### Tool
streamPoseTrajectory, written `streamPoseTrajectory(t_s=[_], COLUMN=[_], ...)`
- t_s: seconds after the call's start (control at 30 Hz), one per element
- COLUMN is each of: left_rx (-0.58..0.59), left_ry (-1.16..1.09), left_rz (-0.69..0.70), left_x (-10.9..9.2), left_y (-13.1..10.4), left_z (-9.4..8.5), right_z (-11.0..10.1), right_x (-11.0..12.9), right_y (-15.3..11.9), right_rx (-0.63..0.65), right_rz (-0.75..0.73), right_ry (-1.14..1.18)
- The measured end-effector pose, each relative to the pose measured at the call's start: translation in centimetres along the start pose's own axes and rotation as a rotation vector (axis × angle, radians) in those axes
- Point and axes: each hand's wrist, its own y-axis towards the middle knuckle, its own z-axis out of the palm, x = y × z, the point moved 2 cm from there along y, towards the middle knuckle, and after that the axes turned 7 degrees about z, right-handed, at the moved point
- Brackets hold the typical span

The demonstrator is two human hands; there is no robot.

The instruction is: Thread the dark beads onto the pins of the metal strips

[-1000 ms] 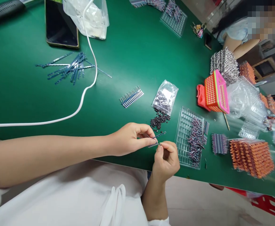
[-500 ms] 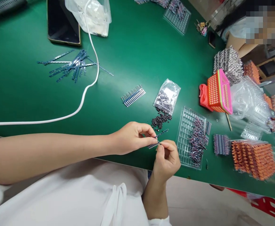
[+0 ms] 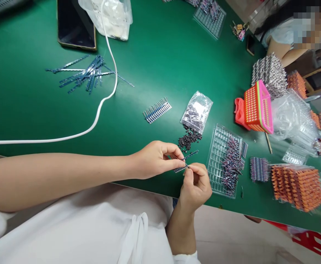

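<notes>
My left hand [image 3: 160, 159] pinches a dark blue strip [image 3: 191, 154] with thin pins, near the table's front edge. My right hand [image 3: 196, 185] is closed in a pinch at the strip, on a small dark bead [image 3: 188, 167] at a pin's tip. Just beyond my hands lie loose dark beads [image 3: 189, 138] beside a clear bag [image 3: 197, 112] of more beads. A strip of pins [image 3: 157, 110] rests farther left. To the right of my right hand, a clear ridged tray [image 3: 215, 161] holds a heap of small pinned pieces [image 3: 232, 165].
A white cable [image 3: 99, 110] crosses the left side near blue strips [image 3: 87, 73], a phone [image 3: 76, 25] and a white bag [image 3: 116, 22]. Baskets [image 3: 256, 106] and orange stacks [image 3: 298, 187] stand right. Another person's arm [image 3: 292, 55] shows at upper right.
The whole view has shifted slightly, with objects a little farther right in the picture. Both hands keep nearly the same pinching pose at the strip.
</notes>
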Motion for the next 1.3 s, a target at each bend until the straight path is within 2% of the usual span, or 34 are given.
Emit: streamPoseTrajectory(t_s=[0.4, 0.73, 0.97, 1.3], left_rx=[-0.003, 0.018, 0.018, 0.027], left_ry=[0.030, 0.041, 0.126, 0.105], left_rz=[0.002, -0.019, 0.002, 0.022], left_x=[-0.37, -0.40, -0.52, -0.38], left_y=[0.14, 0.11, 0.10, 0.05], left_z=[-0.10, -0.17, -0.22, -0.18], right_z=[0.03, -0.31, -0.25, -0.28], right_x=[0.02, -0.27, -0.34, -0.30], right_y=[0.23, 0.54, 0.48, 0.62], right_rx=[0.027, 0.158, 0.158, 0.190], right_rz=[0.044, 0.213, 0.213, 0.240], right_ry=[0.086, 0.200, 0.249, 0.290])
